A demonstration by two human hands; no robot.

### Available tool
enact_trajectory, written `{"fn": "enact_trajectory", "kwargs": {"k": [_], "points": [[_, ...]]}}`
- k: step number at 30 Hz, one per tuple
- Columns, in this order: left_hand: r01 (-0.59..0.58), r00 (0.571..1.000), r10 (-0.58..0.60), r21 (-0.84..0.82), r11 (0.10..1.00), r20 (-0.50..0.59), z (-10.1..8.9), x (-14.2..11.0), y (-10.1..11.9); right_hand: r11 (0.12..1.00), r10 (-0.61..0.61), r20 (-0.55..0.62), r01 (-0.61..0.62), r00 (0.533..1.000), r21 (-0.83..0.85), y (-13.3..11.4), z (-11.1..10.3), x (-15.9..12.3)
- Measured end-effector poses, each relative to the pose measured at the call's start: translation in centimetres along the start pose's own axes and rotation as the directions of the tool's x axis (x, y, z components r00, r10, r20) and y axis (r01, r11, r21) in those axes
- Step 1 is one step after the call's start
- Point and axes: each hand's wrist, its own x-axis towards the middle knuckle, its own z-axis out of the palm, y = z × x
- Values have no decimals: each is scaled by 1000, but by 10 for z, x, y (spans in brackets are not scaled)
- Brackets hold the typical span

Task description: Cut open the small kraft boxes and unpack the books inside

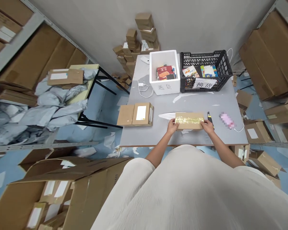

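Note:
A small flat cardboard box [189, 120] sealed with yellowish tape lies near the front of the grey table [163, 134]. My left hand [172, 125] grips its left end, fingers curled over the edge. My right hand [207, 126] holds its right end the same way. A dark utility knife [210, 118] lies just beyond my right hand. A strip of white backing paper [166, 115] lies left of the box.
Two cardboard parcels [135, 114] sit at the table's left. A white foam box [164, 72] with books and a black crate [204, 70] stand at the back. A pink object [227, 120] lies right. Cartons crowd the floor and shelves around.

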Motion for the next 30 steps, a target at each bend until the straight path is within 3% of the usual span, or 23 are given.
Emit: {"fn": "enact_trajectory", "kwargs": {"k": [6,15,20,24,27,30], "points": [[-57,998,58,-41,998,19,2,-6,0,996,23,63,-28,998,86,-1,-1,0],[-163,985,164,-31,986,46,24,5,28,991,-56,-59,63,997,116,-10,-17,12],[-165,977,173,-72,984,124,35,16,28,997,-45,-66,49,997,65,-6,-22,19],[-187,980,183,53,981,80,34,17,28,995,-34,-56,39,998,88,-3,-23,21],[-322,945,325,257,911,30,31,11,35,996,-25,-61,31,998,87,-7,-22,19],[-472,880,460,320,821,116,32,2,46,993,-60,-67,67,996,96,-20,-16,14]]}}
